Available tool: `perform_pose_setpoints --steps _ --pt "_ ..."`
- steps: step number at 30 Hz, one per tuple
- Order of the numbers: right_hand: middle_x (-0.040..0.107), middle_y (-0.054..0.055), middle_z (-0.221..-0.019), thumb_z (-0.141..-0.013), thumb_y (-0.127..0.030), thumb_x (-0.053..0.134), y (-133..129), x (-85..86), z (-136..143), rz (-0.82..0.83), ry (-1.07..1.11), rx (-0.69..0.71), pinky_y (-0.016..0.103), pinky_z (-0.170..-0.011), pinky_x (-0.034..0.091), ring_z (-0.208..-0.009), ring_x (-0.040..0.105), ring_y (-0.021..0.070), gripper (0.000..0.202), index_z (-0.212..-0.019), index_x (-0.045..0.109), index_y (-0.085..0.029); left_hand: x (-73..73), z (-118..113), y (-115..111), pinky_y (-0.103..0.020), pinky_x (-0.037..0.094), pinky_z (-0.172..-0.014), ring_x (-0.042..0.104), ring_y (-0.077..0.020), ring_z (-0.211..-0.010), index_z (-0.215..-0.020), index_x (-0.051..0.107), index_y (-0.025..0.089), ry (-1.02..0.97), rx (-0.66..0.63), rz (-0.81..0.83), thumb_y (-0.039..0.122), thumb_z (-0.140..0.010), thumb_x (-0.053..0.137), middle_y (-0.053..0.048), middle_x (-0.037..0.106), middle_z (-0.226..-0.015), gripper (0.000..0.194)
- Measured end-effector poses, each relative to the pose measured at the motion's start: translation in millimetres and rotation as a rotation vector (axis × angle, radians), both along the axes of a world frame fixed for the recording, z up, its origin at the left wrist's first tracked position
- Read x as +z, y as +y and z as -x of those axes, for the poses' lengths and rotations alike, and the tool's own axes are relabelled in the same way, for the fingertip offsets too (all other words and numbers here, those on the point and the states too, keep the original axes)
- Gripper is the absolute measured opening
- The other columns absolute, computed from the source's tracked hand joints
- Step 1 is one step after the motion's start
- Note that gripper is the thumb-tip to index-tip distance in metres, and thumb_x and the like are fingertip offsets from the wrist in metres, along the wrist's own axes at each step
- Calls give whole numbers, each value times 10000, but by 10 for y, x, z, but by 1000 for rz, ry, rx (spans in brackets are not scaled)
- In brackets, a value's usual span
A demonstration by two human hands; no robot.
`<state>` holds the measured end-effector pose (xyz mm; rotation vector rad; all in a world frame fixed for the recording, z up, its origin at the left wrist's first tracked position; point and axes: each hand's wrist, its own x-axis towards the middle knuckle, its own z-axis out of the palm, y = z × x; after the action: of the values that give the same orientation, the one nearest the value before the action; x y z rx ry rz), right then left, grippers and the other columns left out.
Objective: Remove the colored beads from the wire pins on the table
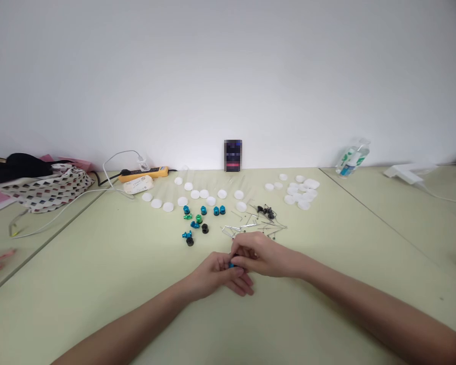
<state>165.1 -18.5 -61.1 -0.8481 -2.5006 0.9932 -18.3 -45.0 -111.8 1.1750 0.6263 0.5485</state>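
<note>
Above the near middle of the table, my left hand (216,275) and my right hand (258,255) meet around a small blue and black knob-like part (232,264). Both are closed on it, and fingers hide most of its shape. Beyond my left hand lie similar loose parts: a blue one (216,211), a green one (199,219) and a black one (205,228), among several others. Just past my right hand spreads a pile of thin metal rods and bent hex keys (243,226), with a cluster of small black pieces (268,211) at its right.
Clear tubes with white caps (168,207) lie in back. More white caps (297,192) gather at back right. A phone (233,156) leans on the wall. Left are an orange power strip (144,174), cables and patterned cloth (53,185); right, a clear bottle (352,159) and white device (406,173).
</note>
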Motion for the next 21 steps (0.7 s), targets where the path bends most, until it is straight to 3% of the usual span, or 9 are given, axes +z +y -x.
perform_pose_setpoints --steps 4,9,13,18,21 --pt "557 27 -883 -818 -236 548 6 26 -5 -36 26 81 208 -615 410 -724 490 106 147 -959 561 -197 9 6 10 -367 522 -757 661 -248 -845 -940 630 79 -16 -4 4 380 -802 569 -158 666 -904 336" --pt "537 -13 -652 -851 -273 501 18 -6 3 37 -7 22 190 -504 347 -578 460 89 114 -873 542 -169 27 22 21 -359 521 -750 662 -242 -831 -946 632 79 -5 -38 30 380 -799 573 -165 668 -912 341" --pt "572 11 -795 -831 -238 526 56 -40 -9 40 58 105 194 -555 382 -653 481 93 141 -959 546 -181 17 37 39 -346 522 -745 665 -235 -821 -922 641 68 -23 -47 64 369 -787 590 -173 672 -912 334" --pt "553 -3 -645 -868 -355 468 83 -63 -9 127 18 -10 190 -467 352 -544 471 89 208 -866 549 -164 4 47 53 -333 525 -722 669 -228 -792 -898 650 59 -9 -69 114 356 -789 591 -170 684 -867 321" --pt "595 24 -811 -846 -298 511 79 -43 -14 117 76 101 208 -565 414 -662 524 102 157 -931 556 -174 2 49 58 -332 524 -719 670 -227 -781 -863 662 53 -18 -82 113 361 -782 598 -173 686 -850 325"
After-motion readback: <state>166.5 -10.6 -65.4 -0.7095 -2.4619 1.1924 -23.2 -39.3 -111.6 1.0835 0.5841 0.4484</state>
